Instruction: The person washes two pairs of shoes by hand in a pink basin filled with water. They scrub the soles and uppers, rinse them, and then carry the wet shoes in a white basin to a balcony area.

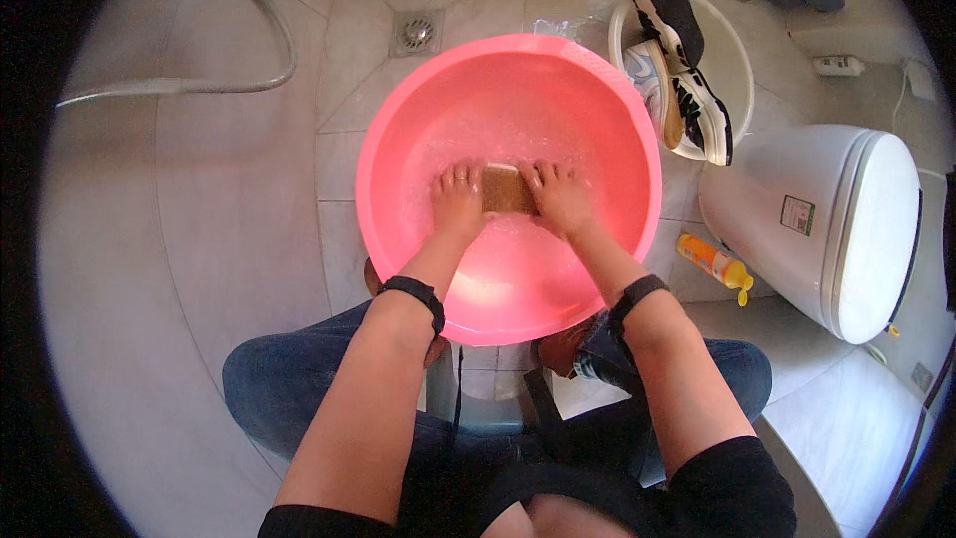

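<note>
Both of my hands reach into a round pink plastic basin [508,299] that stands on the floor in front of me. My left hand [457,202] grips one end of a shoe-like item [509,190] with a tan-brown face and a pale edge. My right hand [562,196] grips its other end. Fingers cover both ends, so I cannot tell its exact kind. It is level, low in the basin, among ripples of water and some froth.
Beyond the basin at right, a white bucket [739,52] holds several sneakers [702,116]. A yellow-orange bottle [713,267] lies by a white lidded bin [784,187]. A floor drain [418,33] is ahead; a shower hose [216,86] curves at left.
</note>
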The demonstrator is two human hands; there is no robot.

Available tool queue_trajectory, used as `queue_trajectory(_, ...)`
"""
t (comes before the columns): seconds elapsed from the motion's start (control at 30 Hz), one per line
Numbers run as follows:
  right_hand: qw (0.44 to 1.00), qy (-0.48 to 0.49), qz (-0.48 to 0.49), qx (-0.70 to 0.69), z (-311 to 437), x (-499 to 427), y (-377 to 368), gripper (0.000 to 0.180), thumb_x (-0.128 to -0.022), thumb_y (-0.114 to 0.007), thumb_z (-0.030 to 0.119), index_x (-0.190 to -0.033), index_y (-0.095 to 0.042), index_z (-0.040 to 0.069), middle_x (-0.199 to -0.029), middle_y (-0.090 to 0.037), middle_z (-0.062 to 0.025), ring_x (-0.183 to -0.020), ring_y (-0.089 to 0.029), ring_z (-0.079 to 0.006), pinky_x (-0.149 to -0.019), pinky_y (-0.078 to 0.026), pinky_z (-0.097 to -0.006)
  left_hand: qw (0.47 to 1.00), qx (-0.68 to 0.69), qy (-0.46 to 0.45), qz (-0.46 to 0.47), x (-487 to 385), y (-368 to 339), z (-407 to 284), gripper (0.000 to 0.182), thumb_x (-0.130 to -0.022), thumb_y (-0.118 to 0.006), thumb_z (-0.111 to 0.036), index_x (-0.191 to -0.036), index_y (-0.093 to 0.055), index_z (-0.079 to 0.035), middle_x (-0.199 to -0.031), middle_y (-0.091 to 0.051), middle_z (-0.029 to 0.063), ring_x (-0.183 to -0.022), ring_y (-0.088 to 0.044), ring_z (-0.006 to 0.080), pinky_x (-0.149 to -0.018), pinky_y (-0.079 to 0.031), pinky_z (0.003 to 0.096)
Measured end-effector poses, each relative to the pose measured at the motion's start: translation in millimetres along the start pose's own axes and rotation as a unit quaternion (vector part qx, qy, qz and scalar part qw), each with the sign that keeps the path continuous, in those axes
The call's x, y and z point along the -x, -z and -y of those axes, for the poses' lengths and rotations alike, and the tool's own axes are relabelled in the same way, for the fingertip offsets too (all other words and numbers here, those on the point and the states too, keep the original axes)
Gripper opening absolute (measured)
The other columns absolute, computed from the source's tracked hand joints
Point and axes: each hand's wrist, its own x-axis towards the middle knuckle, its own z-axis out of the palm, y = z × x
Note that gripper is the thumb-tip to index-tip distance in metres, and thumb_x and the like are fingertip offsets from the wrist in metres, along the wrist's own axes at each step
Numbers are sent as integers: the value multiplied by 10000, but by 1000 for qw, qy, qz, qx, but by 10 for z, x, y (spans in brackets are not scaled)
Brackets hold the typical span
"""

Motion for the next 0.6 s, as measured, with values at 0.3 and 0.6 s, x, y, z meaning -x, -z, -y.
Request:
queue_trajectory(0.3,995,-93,-17,40,494,495,-223,716,-747,-725,299,-1379,-403,202,-1300,-458,-137,-1177,-454,-365,-851,-395,-571,999,33,14,-7,346,-177,-33,795,-645,-827,-350,-1311,-449,-138,-1336,-438,70,-1273,-353,275,-1102,-185,497)
queue_trajectory(0.6,987,-158,-20,-40,336,-119,-261,493,-837,-587,503,-1111,-601,94,-1155,-539,-104,-1111,-490,-300,-895,-384,-531,989,28,55,131,-246,-237,111,885,-701,-793,-391,-1411,-336,-124,-1458,-345,120,-1371,-262,341,-1095,-206,572)
